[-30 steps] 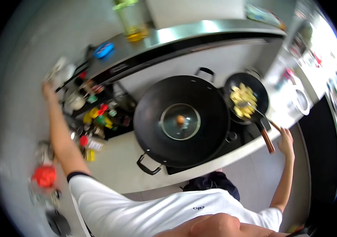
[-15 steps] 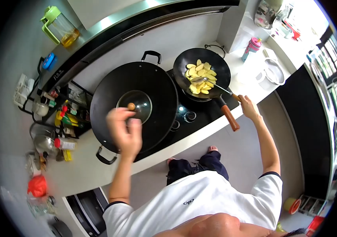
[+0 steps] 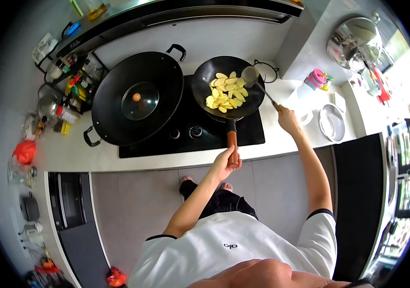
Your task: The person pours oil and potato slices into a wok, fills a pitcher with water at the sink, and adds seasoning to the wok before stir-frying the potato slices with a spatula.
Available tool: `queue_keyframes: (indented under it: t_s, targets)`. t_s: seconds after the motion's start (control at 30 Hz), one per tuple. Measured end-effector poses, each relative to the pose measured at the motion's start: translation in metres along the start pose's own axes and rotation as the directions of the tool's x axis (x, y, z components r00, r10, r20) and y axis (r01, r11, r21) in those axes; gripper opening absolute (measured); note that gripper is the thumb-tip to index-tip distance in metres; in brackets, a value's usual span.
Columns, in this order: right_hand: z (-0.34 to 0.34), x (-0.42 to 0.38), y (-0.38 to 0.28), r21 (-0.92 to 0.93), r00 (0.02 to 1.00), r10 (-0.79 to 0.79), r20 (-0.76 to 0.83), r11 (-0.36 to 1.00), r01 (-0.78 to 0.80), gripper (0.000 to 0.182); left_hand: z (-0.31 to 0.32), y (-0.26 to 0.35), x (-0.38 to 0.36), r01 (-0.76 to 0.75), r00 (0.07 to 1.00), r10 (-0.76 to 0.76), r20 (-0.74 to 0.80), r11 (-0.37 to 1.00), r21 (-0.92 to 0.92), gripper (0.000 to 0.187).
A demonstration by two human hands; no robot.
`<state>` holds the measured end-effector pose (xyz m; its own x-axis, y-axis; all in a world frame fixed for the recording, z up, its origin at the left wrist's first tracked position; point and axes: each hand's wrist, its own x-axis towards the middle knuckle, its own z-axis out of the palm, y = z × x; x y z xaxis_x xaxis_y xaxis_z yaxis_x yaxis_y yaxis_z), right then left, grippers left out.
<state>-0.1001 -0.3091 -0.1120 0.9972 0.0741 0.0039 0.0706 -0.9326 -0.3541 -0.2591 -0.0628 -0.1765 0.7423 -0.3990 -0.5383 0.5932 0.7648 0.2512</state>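
My left hand [image 3: 224,163] is wrapped round the reddish-brown handle of a black frying pan [image 3: 202,79] on the right of the hob. Sliced potatoes [image 3: 226,90], pale yellow, lie piled in the middle of the pan. In my right hand [image 3: 288,119] is the handle end of a ladle [image 3: 250,76], its rounded metal head over the pan's right rim, to the right of the slices. Left of the pan stands a big black wok [image 3: 106,86] with two loop handles. A glass lid [image 3: 140,108] with a round wooden knob lies inside the wok.
The black hob [image 3: 166,149] has two knobs at its front. On the right counter are a pink-lidded cup [image 3: 316,78] and a metal basin [image 3: 332,123]. Bottles and jars [image 3: 73,91] crowd the left corner. The range hood [image 3: 205,19] spans the back wall above.
My left hand has left the area over the wok's lid and taken hold of the pan's handle. The ladle has lifted off the slices toward the pan's right rim. The view has shifted right.
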Motion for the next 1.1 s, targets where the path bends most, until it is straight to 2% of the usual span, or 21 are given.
queue_keyframes:
  t_s: [0.1,0.13,0.2,0.27,0.43,0.5,0.57,0.63,0.67,0.77,0.83,0.9,0.93,1.0,1.1]
  targets:
    - [0.002,-0.002,-0.014,0.135,0.992,-0.093,0.089,0.988,0.080,0.033,0.000,-0.003,0.005,-0.019,0.994,0.021,0.105,1.000,-0.015,0.029]
    - [0.014,0.006,-0.008,0.146,0.983,-0.069,0.172,0.988,0.044,0.035,0.000,-0.004,0.006,-0.043,0.997,0.041,0.059,0.999,0.030,0.028]
    - [0.006,0.000,-0.017,0.133,0.976,-0.152,0.155,0.982,0.132,0.029,0.009,-0.002,0.000,-0.073,0.997,0.077,-0.030,0.989,0.126,0.028]
    - [-0.013,-0.011,-0.031,0.101,0.974,-0.200,0.109,0.977,0.190,0.025,0.008,0.003,-0.002,-0.078,0.995,0.089,-0.055,0.981,0.175,0.029]
    - [-0.065,-0.001,-0.026,-0.210,0.996,-0.054,0.074,0.975,0.068,0.026,0.007,0.010,-0.009,-0.076,0.994,0.092,-0.062,0.972,0.221,0.028]
    - [-0.080,0.009,-0.029,-0.342,0.984,0.058,0.168,0.940,0.003,0.026,0.002,0.013,-0.007,-0.074,0.996,0.084,-0.033,0.970,0.230,0.028]
    - [-0.090,0.016,-0.042,-0.293,0.927,0.165,0.337,0.954,-0.063,0.035,-0.004,0.015,-0.004,-0.068,0.997,0.072,-0.012,0.972,0.225,0.028]
    - [-0.104,0.014,-0.073,-0.275,0.819,0.254,0.515,0.954,-0.123,0.049,-0.005,0.018,-0.007,-0.054,0.998,0.059,-0.012,0.972,0.227,0.028]
    - [-0.098,0.013,-0.075,-0.185,0.794,0.239,0.559,0.969,-0.161,0.060,-0.004,0.020,-0.008,-0.055,0.998,0.060,-0.013,0.972,0.230,0.028]
    - [-0.068,-0.001,-0.090,0.049,0.777,0.198,0.597,0.958,-0.281,0.055,-0.006,0.024,-0.010,-0.054,0.998,0.055,0.003,0.970,0.238,0.028]
    - [-0.024,-0.003,-0.082,0.268,0.788,0.173,0.591,0.879,-0.394,0.050,-0.009,0.025,-0.011,-0.042,0.999,0.042,0.004,0.971,0.237,0.028]
    - [0.016,-0.005,-0.073,0.485,0.865,0.169,0.473,0.769,-0.416,0.041,-0.011,0.030,-0.010,-0.027,0.999,0.031,-0.013,0.971,0.236,0.028]
    - [0.022,-0.008,-0.075,0.477,0.893,0.158,0.422,0.799,-0.367,0.031,-0.013,0.033,-0.011,-0.029,0.999,0.032,-0.010,0.971,0.239,0.029]
    - [0.019,-0.016,-0.088,0.291,0.955,0.118,0.273,0.936,-0.199,0.028,-0.015,0.038,-0.015,-0.026,0.999,0.030,-0.013,0.968,0.250,0.029]
    - [0.001,-0.037,-0.097,0.052,0.998,-0.026,0.061,0.998,0.023,0.027,-0.015,0.043,-0.020,-0.020,1.000,0.026,-0.017,0.965,0.260,0.031]
